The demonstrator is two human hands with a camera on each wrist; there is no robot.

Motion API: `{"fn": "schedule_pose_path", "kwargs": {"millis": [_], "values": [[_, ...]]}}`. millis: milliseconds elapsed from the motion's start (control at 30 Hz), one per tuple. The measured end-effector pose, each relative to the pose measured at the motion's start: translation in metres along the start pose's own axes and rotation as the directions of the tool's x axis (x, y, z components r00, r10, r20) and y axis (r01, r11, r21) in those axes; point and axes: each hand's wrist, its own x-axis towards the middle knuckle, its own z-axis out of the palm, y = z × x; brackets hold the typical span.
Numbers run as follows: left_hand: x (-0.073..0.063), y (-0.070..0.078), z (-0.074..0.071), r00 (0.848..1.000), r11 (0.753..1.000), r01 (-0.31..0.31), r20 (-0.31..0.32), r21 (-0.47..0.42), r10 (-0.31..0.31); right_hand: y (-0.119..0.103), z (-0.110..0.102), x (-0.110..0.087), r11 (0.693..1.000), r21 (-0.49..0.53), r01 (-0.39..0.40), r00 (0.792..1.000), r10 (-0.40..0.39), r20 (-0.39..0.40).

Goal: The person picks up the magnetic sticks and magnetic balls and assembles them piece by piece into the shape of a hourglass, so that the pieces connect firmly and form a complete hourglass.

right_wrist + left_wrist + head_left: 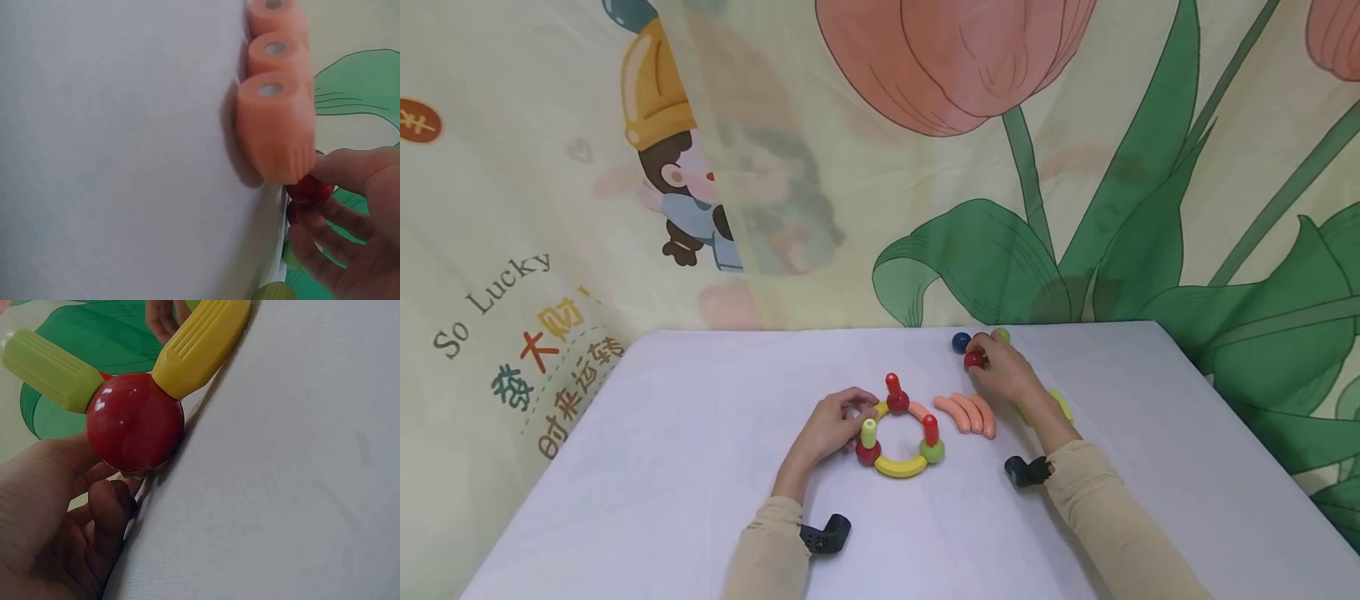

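A toy ring of balls and curved sticks lies on the table, with a yellow curved stick (900, 467) at its front. Short red and light-green sticks stand up from its balls; one red ball (135, 422) carries the light-green stick (53, 370). At the ring's left side my left hand (835, 425) grips its left yellow curved stick (881, 409), fingers curled behind the red ball. Farther back, my right hand (1006, 372) pinches a loose red ball (310, 189) between thumb and fingers. Part of that ball is covered by the fingers.
Several loose orange curved sticks (276, 128) lie side by side right of the ring. A dark blue ball (961, 342) and a green ball (1001, 334) sit near the table's back edge. Light-green sticks (1062, 405) lie partly behind my right forearm. A printed cloth (850, 167) hangs behind.
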Motion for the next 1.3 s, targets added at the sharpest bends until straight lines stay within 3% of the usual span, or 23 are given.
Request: {"fn": "schedule_pose_path", "kwargs": {"millis": [433,1000,1300], "values": [[-0.001,-0.001,0.000,1.000,1.000,-0.001,-0.003,-0.011,0.001,-0.001,0.003,-0.010,0.985,0.144,-0.099,0.995,0.095,0.035],[0.000,0.001,0.001,1.000,1.000,0.006,-0.003,-0.009,-0.006,-0.006,0.009,-0.027,0.950,0.276,-0.147,0.989,0.143,0.034],[0.000,0.000,0.002,1.000,1.000,0.007,-0.006,-0.012,-0.007,-0.010,0.008,-0.033,0.939,0.319,-0.128,0.992,0.124,0.032]]}}
